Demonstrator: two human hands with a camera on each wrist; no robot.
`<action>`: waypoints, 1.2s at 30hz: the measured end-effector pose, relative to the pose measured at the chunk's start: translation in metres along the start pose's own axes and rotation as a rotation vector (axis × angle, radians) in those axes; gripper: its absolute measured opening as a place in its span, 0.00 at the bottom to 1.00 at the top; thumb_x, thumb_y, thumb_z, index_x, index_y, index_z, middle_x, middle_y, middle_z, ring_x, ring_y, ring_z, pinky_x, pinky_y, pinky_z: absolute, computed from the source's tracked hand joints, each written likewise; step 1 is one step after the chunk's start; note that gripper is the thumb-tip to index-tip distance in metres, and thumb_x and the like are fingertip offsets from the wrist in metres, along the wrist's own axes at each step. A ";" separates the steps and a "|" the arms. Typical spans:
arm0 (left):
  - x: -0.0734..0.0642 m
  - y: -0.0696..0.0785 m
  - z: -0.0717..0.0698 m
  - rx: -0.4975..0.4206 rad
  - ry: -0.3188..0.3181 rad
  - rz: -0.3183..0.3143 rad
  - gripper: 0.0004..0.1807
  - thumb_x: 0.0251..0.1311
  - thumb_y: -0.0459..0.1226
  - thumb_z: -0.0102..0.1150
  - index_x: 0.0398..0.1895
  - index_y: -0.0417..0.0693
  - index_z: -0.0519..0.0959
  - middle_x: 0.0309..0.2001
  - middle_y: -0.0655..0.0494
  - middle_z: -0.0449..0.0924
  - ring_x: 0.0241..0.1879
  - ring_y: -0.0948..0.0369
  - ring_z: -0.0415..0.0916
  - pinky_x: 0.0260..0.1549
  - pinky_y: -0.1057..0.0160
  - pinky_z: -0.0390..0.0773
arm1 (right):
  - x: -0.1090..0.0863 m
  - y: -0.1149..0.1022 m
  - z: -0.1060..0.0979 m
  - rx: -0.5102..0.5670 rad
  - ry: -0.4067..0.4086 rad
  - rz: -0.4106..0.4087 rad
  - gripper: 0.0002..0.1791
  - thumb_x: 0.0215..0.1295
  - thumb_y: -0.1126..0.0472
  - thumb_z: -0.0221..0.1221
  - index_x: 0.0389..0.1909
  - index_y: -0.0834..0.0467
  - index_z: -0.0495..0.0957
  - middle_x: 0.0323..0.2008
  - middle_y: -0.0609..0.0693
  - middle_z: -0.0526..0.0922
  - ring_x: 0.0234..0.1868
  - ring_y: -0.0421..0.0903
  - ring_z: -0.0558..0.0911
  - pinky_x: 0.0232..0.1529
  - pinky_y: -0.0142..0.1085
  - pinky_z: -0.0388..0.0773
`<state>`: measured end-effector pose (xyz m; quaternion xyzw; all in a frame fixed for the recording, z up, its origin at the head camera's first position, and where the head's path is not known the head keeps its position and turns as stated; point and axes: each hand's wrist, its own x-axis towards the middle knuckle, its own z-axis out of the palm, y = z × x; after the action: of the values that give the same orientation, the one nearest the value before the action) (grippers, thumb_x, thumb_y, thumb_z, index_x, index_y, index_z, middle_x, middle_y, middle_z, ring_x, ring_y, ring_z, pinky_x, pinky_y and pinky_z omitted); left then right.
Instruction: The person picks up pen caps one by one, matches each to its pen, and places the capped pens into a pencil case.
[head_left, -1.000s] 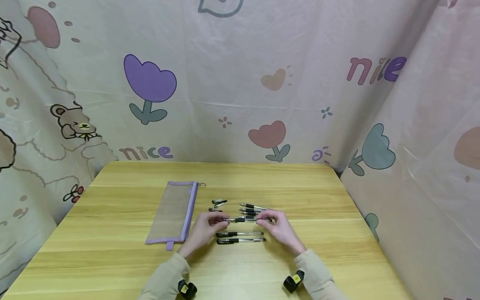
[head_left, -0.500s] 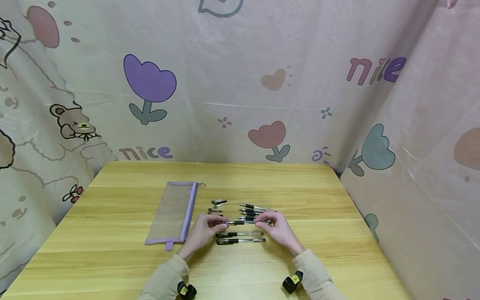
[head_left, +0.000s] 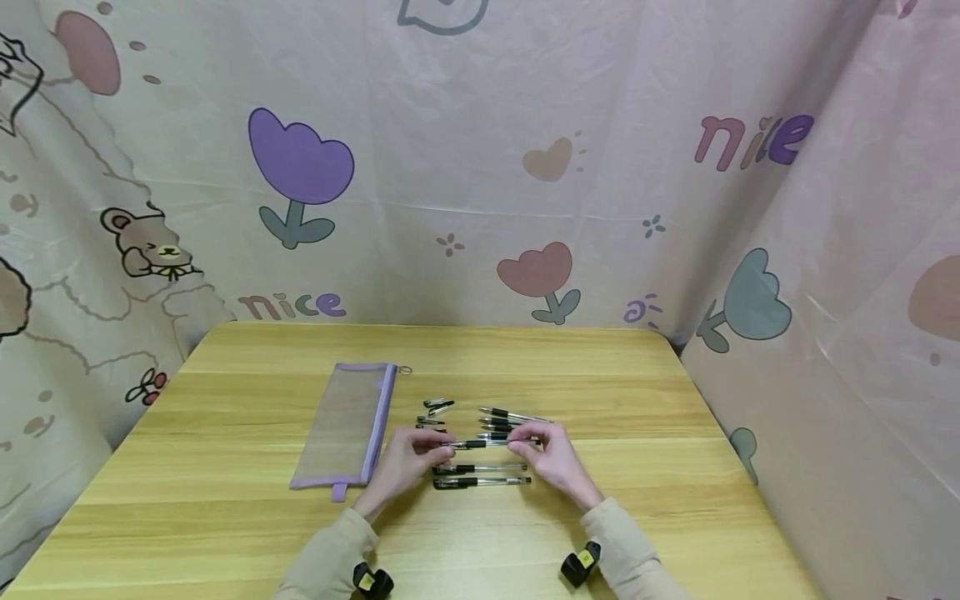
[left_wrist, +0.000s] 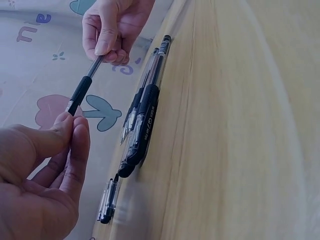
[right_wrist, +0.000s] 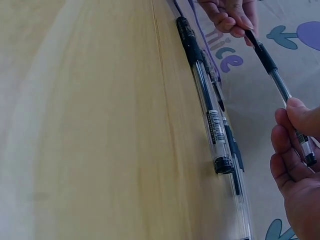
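Between my two hands a clear-barrelled gel pen with a black grip is held level above the table. My left hand pinches its left end between thumb and fingers; those fingertips hide that end, so I cannot tell whether a cap is on it. My right hand grips the clear barrel near its black end plug. Two capped pens lie side by side just nearer to me. Beyond my hands are several uncapped pens, and to their left several loose pen caps.
A flat mesh zip pouch with purple edging lies left of my left hand. The wooden table ends at a printed curtain behind and at the sides. Each sleeve has a small black device near the wrist.
My right hand has shifted slightly left along with the pen, and the hands are a little closer together. The pens, caps and pouch on the table have stayed put.
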<state>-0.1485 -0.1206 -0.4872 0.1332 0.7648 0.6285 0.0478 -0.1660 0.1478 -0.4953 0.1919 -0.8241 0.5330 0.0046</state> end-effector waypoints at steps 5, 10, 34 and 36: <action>0.000 0.001 -0.001 -0.009 0.008 -0.017 0.13 0.60 0.29 0.66 0.46 0.29 0.83 0.39 0.33 0.87 0.35 0.45 0.87 0.37 0.59 0.87 | 0.000 -0.003 0.001 -0.022 0.002 -0.003 0.06 0.61 0.65 0.67 0.39 0.63 0.85 0.36 0.56 0.89 0.37 0.36 0.81 0.46 0.30 0.77; -0.001 0.001 -0.003 -0.009 0.013 -0.028 0.13 0.60 0.28 0.65 0.46 0.28 0.83 0.38 0.32 0.86 0.34 0.46 0.86 0.38 0.57 0.87 | 0.000 -0.008 0.002 -0.031 0.001 -0.012 0.04 0.61 0.66 0.67 0.36 0.62 0.86 0.36 0.55 0.89 0.39 0.37 0.83 0.49 0.31 0.76; 0.002 0.004 -0.006 0.027 0.015 0.024 0.14 0.61 0.27 0.64 0.48 0.25 0.81 0.40 0.31 0.86 0.35 0.52 0.88 0.39 0.61 0.87 | 0.003 -0.009 0.000 -0.079 -0.007 -0.045 0.07 0.63 0.62 0.67 0.40 0.59 0.86 0.40 0.53 0.90 0.42 0.38 0.83 0.50 0.32 0.78; 0.001 0.003 -0.007 0.034 0.018 0.027 0.14 0.61 0.27 0.64 0.48 0.25 0.81 0.41 0.31 0.86 0.34 0.53 0.87 0.39 0.63 0.86 | 0.003 -0.006 -0.002 -0.073 -0.042 -0.063 0.09 0.65 0.61 0.65 0.43 0.60 0.86 0.43 0.54 0.89 0.45 0.39 0.84 0.52 0.33 0.79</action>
<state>-0.1507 -0.1264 -0.4828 0.1386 0.7741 0.6170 0.0299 -0.1669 0.1460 -0.4885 0.2285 -0.8364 0.4981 0.0112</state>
